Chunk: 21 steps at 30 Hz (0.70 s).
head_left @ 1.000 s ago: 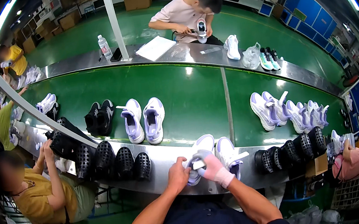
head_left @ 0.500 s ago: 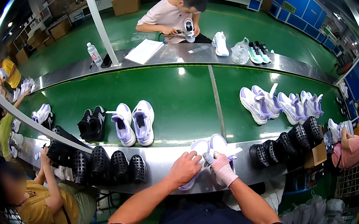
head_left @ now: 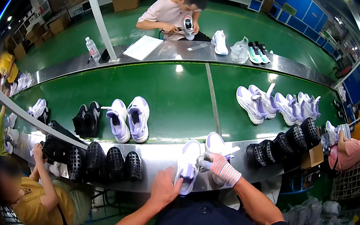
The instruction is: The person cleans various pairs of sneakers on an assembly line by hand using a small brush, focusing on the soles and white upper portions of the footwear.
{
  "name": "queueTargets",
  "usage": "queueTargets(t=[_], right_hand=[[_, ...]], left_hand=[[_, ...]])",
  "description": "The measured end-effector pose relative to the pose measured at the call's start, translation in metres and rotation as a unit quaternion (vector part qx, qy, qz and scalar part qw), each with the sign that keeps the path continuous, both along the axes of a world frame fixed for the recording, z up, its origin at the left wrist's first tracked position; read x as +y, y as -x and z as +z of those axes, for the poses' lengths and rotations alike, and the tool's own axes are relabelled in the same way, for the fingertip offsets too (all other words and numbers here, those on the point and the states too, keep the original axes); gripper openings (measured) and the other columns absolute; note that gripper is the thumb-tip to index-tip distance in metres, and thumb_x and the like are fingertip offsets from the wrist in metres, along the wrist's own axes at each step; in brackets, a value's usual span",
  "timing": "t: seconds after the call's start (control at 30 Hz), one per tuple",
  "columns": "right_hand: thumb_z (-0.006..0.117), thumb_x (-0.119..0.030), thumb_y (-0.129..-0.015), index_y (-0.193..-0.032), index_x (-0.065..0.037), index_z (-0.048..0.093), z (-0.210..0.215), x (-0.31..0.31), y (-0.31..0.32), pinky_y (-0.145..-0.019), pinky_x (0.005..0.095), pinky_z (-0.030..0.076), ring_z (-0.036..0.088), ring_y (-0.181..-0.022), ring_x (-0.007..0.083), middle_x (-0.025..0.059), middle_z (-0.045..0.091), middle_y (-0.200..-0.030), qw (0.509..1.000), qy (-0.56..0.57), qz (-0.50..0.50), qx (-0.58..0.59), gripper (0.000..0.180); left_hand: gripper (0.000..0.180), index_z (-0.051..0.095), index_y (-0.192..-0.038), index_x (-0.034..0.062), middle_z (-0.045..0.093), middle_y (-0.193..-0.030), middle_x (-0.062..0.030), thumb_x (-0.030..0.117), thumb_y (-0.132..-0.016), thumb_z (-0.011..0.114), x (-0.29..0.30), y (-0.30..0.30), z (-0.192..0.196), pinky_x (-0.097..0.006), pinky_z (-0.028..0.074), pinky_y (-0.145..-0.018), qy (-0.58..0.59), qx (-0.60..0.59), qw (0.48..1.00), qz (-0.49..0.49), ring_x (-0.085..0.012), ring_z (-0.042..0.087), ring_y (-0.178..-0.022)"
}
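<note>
A pair of white and lavender sneakers stands on the metal ledge in front of me, toes pointing away. At the left sneaker (head_left: 188,162), my left hand (head_left: 164,186) is beside the heel, slightly blurred, with thumb and fingers apart and the thumb close to the collar. My right hand (head_left: 223,169), in a striped knit glove with grey fingertips, lies across the right sneaker (head_left: 215,143). Its closed fingertips reach the gap between the shoes, by the left sneaker's lacing; what they pinch is hidden. A white strap sticks out to the right of the gloved hand.
Black studded shoe forms (head_left: 115,164) line the ledge at left, and more forms (head_left: 283,144) at right. Sneakers stand on the green belt (head_left: 178,99). A person (head_left: 173,15) works on a shoe across it; another person (head_left: 44,203) sits at my left.
My left hand has drawn back from the left sneaker's lacing to beside its heel. That sneaker has turned and now shows its lavender tongue. The view has shifted slightly.
</note>
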State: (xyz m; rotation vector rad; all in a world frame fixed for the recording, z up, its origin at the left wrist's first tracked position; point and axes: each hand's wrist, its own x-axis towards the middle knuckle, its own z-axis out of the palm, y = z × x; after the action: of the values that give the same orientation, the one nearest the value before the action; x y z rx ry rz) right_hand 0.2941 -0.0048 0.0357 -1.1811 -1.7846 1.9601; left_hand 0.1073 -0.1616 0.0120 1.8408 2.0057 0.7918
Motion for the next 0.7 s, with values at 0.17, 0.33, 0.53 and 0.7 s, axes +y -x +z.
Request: queueTargets(t=[0.17, 0.33, 0.53, 0.7], right_hand=[[0.065, -0.025, -0.093, -0.106, -0.003, 0.069, -0.009, -0.003, 0.000, -0.078, 0.0322, 0.052, 0.064, -0.083, 0.0160, 0.0107, 0.071, -0.089, 0.988, -0.094, 0.111, -0.057, 0.026], [0.070, -0.026, -0.087, -0.100, -0.003, 0.071, 0.019, -0.020, -0.009, -0.074, 0.0358, 0.052, 0.065, -0.077, 0.0245, 0.0147, 0.069, -0.086, 0.947, -0.257, 0.185, -0.060, 0.026], [0.071, -0.024, -0.087, -0.104, -0.003, 0.071, 0.036, -0.037, -0.003, -0.076, 0.0394, 0.052, 0.066, -0.081, 0.0305, 0.0181, 0.070, -0.093, 0.959, -0.168, 0.215, -0.073, 0.027], [0.067, -0.022, -0.090, -0.105, -0.004, 0.071, 0.038, -0.041, 0.002, -0.079, 0.0407, 0.053, 0.068, -0.085, 0.0362, 0.0195, 0.070, -0.093, 0.951, -0.228, 0.207, -0.023, 0.024]], left_hand=[[0.062, 0.044, -0.144, 0.0108, 0.068, -0.096, -0.0213, 0.020, -0.085, 0.062, 0.003, -0.010, -0.018, -0.040, 0.052, -0.051, 0.467, -0.388, 0.770, 0.197, -0.0306, 0.065, -0.061], [0.062, 0.047, -0.143, 0.0144, 0.065, -0.111, -0.0216, 0.007, -0.082, 0.059, -0.009, -0.003, -0.013, -0.041, 0.057, -0.063, 0.399, -0.367, 0.802, 0.251, -0.0333, 0.069, -0.091], [0.069, 0.053, -0.139, 0.0154, 0.058, -0.121, -0.0245, -0.004, -0.073, 0.058, -0.010, 0.023, 0.007, -0.046, 0.041, -0.104, 0.090, -0.120, 0.980, 0.130, -0.0429, 0.052, -0.114], [0.070, 0.058, -0.135, 0.0185, 0.050, -0.130, -0.0260, -0.009, -0.070, 0.057, 0.001, 0.035, 0.023, -0.046, 0.044, -0.103, 0.043, -0.079, 0.995, 0.043, -0.0445, 0.050, -0.115]])
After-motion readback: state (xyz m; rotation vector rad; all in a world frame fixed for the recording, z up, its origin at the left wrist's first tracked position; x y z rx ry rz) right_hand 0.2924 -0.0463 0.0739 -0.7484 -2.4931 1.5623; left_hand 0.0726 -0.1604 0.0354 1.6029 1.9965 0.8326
